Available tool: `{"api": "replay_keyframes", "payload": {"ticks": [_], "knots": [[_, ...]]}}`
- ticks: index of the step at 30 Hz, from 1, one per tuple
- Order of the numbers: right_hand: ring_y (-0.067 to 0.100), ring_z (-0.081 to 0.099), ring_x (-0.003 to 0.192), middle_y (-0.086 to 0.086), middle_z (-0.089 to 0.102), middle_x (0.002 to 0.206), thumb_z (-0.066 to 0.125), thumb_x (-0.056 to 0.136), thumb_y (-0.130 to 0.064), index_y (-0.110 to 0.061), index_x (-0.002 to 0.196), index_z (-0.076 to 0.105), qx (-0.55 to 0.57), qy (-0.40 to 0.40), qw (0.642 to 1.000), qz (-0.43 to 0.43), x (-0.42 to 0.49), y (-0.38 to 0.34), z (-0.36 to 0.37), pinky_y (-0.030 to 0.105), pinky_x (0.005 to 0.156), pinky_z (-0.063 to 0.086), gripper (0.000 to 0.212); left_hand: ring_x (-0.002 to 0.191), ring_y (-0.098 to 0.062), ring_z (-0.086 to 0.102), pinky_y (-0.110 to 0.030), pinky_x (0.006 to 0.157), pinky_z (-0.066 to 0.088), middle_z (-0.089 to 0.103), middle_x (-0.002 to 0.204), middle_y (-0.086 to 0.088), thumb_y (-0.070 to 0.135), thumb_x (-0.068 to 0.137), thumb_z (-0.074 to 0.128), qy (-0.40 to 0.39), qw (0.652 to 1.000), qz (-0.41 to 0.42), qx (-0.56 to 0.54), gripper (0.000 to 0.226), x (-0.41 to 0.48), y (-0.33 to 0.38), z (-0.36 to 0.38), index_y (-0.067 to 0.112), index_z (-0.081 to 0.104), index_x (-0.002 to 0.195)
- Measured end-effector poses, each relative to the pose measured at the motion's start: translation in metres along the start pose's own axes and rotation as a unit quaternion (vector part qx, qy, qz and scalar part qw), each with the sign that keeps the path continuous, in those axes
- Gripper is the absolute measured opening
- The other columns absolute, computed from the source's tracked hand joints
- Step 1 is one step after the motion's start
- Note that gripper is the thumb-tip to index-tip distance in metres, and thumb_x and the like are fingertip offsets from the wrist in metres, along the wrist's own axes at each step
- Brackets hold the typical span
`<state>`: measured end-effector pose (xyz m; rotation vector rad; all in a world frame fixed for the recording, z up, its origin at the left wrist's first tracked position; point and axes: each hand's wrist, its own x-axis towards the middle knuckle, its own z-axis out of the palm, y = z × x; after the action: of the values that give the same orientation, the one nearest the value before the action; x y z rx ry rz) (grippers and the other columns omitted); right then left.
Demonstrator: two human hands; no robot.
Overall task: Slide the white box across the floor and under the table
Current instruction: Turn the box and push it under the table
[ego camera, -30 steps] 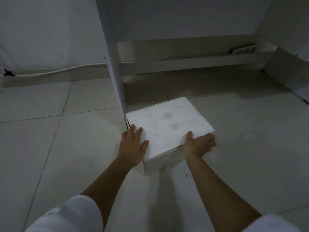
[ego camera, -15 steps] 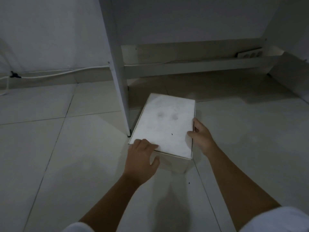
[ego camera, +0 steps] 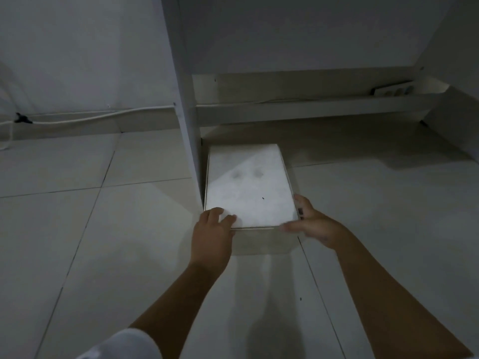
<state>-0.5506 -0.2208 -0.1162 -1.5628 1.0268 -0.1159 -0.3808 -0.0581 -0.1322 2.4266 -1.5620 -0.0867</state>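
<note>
The white box (ego camera: pixel 250 187) lies flat on the tiled floor, its long side running away from me, right beside the white table's left side panel (ego camera: pixel 186 120). Its far half sits in the shadow under the table. My left hand (ego camera: pixel 211 235) rests on the box's near left corner, fingers curled over the top edge. At the near right corner my right hand (ego camera: pixel 312 224) wraps the box, with the thumb along the near edge and fingers up the right side.
A low back rail (ego camera: pixel 298 110) closes the far end under the table, with a white power strip (ego camera: pixel 392 90) on it. The table's right side panel (ego camera: pixel 456 130) stands at right. A white cable (ego camera: pixel 90 117) runs along the wall at left.
The box turned from skewed to straight alongside the left panel and slid farther in under the table. My right hand moved from the box's side to its near right corner.
</note>
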Motion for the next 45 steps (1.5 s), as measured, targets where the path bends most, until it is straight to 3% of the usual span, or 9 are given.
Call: {"api": "replay_keyframes", "payload": {"ticks": [3,9,14,17,25,32,35,41,45], "knots": [[0.022,0.048,0.119,-0.014,0.034,0.133,0.074,0.075,-0.009,-0.041,0.148,0.000,-0.130,-0.036,0.991,0.017,0.000,-0.010,-0.004,0.040,0.082,0.054,0.109,0.091,-0.031,0.069,-0.037,0.066,0.059,0.072,0.104,-0.010,0.015,0.060,0.084,-0.002,1.000,-0.003,0.027,0.037,0.013,-0.003,0.004,0.019,0.075,0.096],[0.018,0.053,0.098,-0.004,0.050,0.105,0.071,0.078,0.000,-0.020,0.145,0.025,-0.059,0.096,0.991,-0.070,0.033,-0.007,0.009,0.027,0.084,0.043,0.084,0.135,-0.022,0.038,-0.030,0.101,0.044,0.040,0.148,-0.003,0.009,0.090,0.050,0.013,0.999,-0.027,0.019,0.048,0.041,-0.008,0.004,0.021,0.047,0.137],[0.022,0.055,0.115,0.001,0.053,0.122,0.065,0.080,0.003,-0.015,0.137,0.043,-0.055,0.199,0.971,-0.120,0.064,-0.002,0.018,0.033,0.101,0.045,0.064,0.140,-0.026,0.030,-0.032,0.095,0.049,0.033,0.149,-0.005,-0.001,0.086,0.048,-0.009,0.999,-0.016,0.027,0.056,0.061,-0.009,0.003,0.020,0.040,0.138],[0.026,0.051,0.126,0.008,0.050,0.139,0.065,0.082,-0.003,-0.021,0.142,0.039,-0.048,0.216,0.967,-0.123,0.085,0.005,0.022,0.044,0.109,0.042,0.068,0.147,-0.032,0.013,-0.035,0.111,0.036,0.016,0.158,-0.011,-0.005,0.086,0.048,-0.042,0.997,-0.020,0.060,0.067,0.071,-0.007,0.002,0.016,0.027,0.146],[0.028,0.044,0.133,0.012,0.043,0.145,0.060,0.088,-0.003,-0.014,0.147,0.031,-0.062,0.247,0.959,-0.126,0.108,-0.004,0.027,0.043,0.113,0.037,0.067,0.148,-0.042,0.005,-0.046,0.122,0.013,0.007,0.160,-0.022,-0.008,0.087,0.045,-0.072,0.993,-0.027,0.087,0.070,0.097,-0.011,0.006,0.007,0.017,0.150],[0.028,0.039,0.136,0.015,0.033,0.151,0.047,0.095,-0.009,-0.013,0.151,0.017,-0.174,0.239,0.949,-0.110,0.113,-0.015,0.029,0.028,0.111,0.030,0.063,0.148,-0.042,-0.007,-0.048,0.122,0.000,-0.003,0.161,-0.023,0.021,0.100,0.028,-0.087,0.994,-0.033,0.054,0.057,0.107,-0.015,0.015,0.007,0.008,0.151],[0.022,0.015,0.149,0.010,0.009,0.162,0.039,0.098,-0.011,-0.008,0.151,0.009,-0.253,0.236,0.930,-0.121,0.114,-0.015,0.031,0.017,0.112,0.012,0.062,0.147,-0.039,-0.016,-0.047,0.121,-0.006,-0.012,0.160,-0.022,0.033,0.100,0.022,-0.103,0.992,-0.020,0.066,0.063,0.104,-0.016,0.014,0.007,-0.001,0.152],[0.021,0.014,0.149,0.005,0.002,0.163,0.033,0.099,-0.019,-0.012,0.152,0.007,-0.363,0.237,0.895,-0.106,0.109,-0.021,0.033,0.034,0.115,0.030,0.059,0.146,-0.038,-0.018,-0.047,0.122,-0.005,-0.016,0.159,-0.022,0.037,0.100,0.023,-0.134,0.989,-0.005,0.060,0.068,0.102,-0.019,0.009,0.005,-0.006,0.152],[0.024,0.003,0.151,0.007,0.002,0.163,0.031,0.100,-0.022,-0.013,0.152,0.013,-0.390,0.218,0.889,-0.097,0.101,-0.027,0.039,0.034,0.117,0.024,0.056,0.147,-0.035,-0.018,-0.044,0.122,-0.006,-0.018,0.160,-0.020,0.034,0.100,0.027,-0.167,0.985,-0.006,0.044,0.069,0.101,-0.021,0.003,0.007,-0.009,0.152]]}}
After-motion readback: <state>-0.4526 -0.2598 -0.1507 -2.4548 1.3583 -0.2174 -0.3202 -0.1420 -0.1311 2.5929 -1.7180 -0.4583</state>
